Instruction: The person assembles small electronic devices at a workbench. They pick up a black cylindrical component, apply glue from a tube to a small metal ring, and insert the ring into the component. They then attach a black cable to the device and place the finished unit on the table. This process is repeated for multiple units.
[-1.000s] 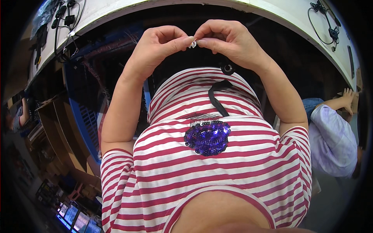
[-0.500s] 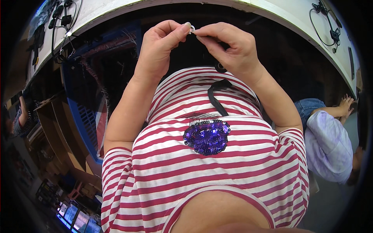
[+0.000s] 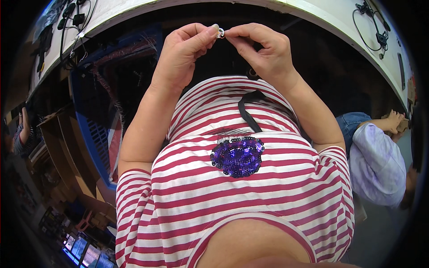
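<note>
Both my hands are raised in front of my body, close together near the edge of the white table. Between the thumb and fingers of my left hand (image 3: 182, 50) is a small, shiny white ring-shaped piece (image 3: 220, 33) with a dark opening. My right hand (image 3: 270, 50) meets it from the right, its thumb and index finger pinched together at the piece's edge. Anything between those right fingertips is too small to make out. The other right fingers curl behind.
A white table (image 3: 178, 10) curves across the top, with black cables (image 3: 78, 18) at left and a black cord (image 3: 380, 39) at right. A blue plastic crate (image 3: 91, 129) and cardboard (image 3: 67, 147) stand at left. Another person (image 3: 377, 163) sits at right.
My right fingertips have shifted slightly at the small white piece, and more of its ring shape shows. My left hand keeps its pinch. The person at right has moved their hands a little.
</note>
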The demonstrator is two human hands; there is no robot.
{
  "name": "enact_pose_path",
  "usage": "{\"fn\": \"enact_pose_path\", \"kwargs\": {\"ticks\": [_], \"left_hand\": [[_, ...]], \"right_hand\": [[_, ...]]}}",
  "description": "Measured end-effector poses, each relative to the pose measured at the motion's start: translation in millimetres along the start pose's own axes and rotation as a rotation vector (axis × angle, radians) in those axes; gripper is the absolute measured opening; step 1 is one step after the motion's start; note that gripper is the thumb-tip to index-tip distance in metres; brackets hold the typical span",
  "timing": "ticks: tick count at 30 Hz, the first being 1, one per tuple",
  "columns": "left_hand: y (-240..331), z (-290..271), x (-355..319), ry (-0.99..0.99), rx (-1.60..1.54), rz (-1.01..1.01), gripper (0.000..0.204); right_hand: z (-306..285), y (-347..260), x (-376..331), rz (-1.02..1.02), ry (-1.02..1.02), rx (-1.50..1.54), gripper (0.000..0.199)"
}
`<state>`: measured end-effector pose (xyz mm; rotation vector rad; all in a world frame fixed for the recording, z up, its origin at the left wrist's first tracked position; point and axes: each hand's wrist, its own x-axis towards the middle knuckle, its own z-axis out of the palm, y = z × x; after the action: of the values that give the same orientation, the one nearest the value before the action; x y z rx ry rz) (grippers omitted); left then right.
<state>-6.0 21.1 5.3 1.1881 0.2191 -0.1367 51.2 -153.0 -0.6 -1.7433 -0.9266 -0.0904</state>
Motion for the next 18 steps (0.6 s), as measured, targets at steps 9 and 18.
{"fn": "enact_pose_path", "kwargs": {"ticks": [9, 18], "left_hand": [[9, 3, -3, -0.062, 0.138, 0.087, 0.016], [-35, 13, -3, -0.137, 0.27, 0.333, 0.069]], "right_hand": [[7, -3, 5, 0.299, -0.042, 0.259, 0.011], [0, 3, 23, 0.714, 0.079, 1.106, 0.018]]}}
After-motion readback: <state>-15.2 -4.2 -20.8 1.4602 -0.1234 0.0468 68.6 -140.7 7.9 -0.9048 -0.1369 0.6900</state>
